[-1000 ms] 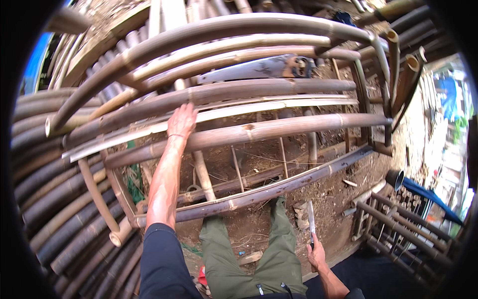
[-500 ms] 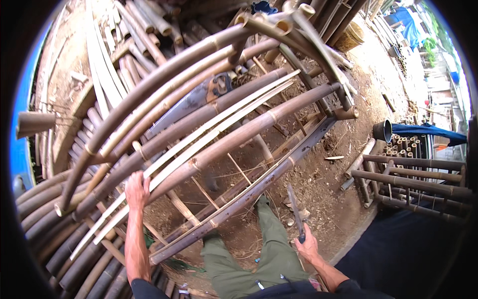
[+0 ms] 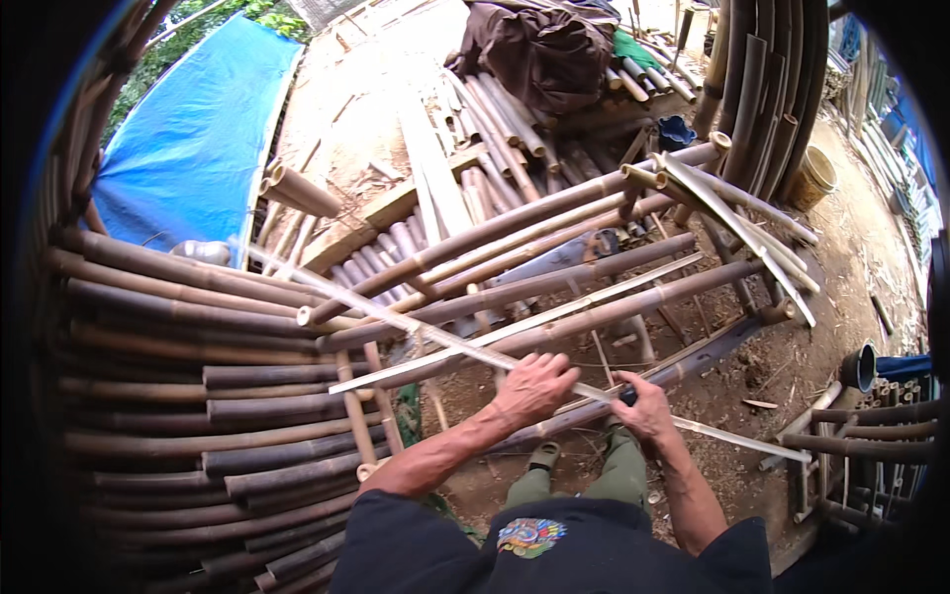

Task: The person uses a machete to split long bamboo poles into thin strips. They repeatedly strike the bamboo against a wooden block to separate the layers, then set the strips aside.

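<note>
My left hand (image 3: pixel 537 388) is closed around a long pale bamboo strip (image 3: pixel 408 323), which runs aslant across the view from upper left to lower right. Close beside it, my right hand (image 3: pixel 648 408) grips a knife by its black handle (image 3: pixel 628 396), right at the strip; the blade cannot be made out clearly. Beneath both hands stands a bamboo frame (image 3: pixel 633 297) of brown poles and thin rungs. A second pale strip (image 3: pixel 515 327) lies along its poles. Farther back, a handsaw (image 3: pixel 554 259) rests among the frame's poles.
Stacked bamboo poles (image 3: pixel 267 408) fill the left side. Cut bamboo (image 3: pixel 495 129) lies at the back under a dark cover (image 3: pixel 539 49). A blue tarp (image 3: pixel 198 139) hangs far left. At right are a black bucket (image 3: pixel 859 368) and another bamboo frame (image 3: pixel 871 445).
My left hand has lifted one strip off the frame and swung it across my front. The knife in my right hand has come up to the strip. The view has turned left.
</note>
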{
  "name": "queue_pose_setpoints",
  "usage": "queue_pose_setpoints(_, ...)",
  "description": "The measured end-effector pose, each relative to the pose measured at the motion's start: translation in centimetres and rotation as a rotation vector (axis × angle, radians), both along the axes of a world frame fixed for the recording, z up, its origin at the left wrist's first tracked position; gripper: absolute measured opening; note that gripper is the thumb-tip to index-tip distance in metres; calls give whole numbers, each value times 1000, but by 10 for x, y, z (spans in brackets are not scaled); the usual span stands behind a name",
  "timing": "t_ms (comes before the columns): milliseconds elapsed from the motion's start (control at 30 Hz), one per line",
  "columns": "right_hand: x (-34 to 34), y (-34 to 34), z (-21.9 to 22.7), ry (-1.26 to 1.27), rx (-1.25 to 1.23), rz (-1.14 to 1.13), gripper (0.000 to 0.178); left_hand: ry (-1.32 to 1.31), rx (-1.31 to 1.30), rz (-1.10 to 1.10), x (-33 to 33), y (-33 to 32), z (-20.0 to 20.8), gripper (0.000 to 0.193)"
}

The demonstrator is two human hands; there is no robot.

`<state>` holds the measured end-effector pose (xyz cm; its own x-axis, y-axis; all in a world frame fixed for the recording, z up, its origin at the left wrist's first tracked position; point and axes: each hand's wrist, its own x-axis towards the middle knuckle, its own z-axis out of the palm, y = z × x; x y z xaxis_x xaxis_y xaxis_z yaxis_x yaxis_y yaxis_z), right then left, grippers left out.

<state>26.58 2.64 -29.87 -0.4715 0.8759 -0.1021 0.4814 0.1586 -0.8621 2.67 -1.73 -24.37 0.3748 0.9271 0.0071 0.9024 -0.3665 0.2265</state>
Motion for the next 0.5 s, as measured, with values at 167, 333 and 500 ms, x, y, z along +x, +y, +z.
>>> queue_pose_setpoints(167, 42, -93, 5, -15, -66, -288, 31, -565, 819, 479, -70, -31, 77, 78)
queue_pose_setpoints(333, 84, -184, 20, 27, -225, -285, 34, -2049, 123, 900, -226, -22, 87, 100)
queue_pose_setpoints(500, 112, -266, 29, 235, -535, -338, 39, -2267, -249, -352, -164, 24, 136, 47)
